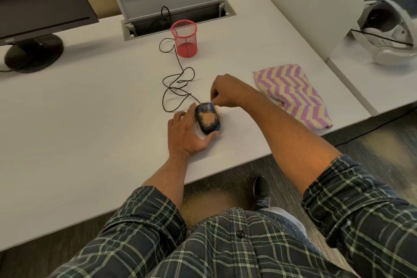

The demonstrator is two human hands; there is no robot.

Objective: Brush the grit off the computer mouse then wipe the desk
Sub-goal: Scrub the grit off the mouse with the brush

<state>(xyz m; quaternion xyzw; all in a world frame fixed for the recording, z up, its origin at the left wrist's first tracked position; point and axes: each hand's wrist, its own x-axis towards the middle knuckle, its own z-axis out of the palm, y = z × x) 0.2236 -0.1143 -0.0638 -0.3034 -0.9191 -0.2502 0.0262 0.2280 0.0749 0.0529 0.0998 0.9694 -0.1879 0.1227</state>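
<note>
The dark, glossy, oval plastic computer mouse (207, 119) lies on the smooth white desk (90, 108), a little way in from the near edge and roughly midway between the black monitor stand (33, 52) at the left and the towel at the right. Its long axis runs away from the person, tilted slightly leftward at the far end, where its thin black cable (178, 88) leaves the nose and loops loosely across the desk toward the open grey cable hatch (171, 7).

A patch of tan, sandy grit (208, 117) sits on the mouse's back, with more scattered on the desk along both of its sides.

The left hand (187, 133) cups the mouse from the left, fingers along its far-left side and thumb curled round the near end, gripping it. The right hand (228, 91) hovers at the mouse's nose with fingers curled, pinching a small thin tool (211, 104) whose tip touches the front of the mouse; what the tool is cannot be made out.

A red wire-mesh cylindrical pen cup (185, 38) stands upright beyond the cable loops. A folded, nubby terry towel with purple and cream zigzags (293, 95) lies near the desk's right edge, well apart from the mouse. Bare desk spreads wide to the left of the mouse.
</note>
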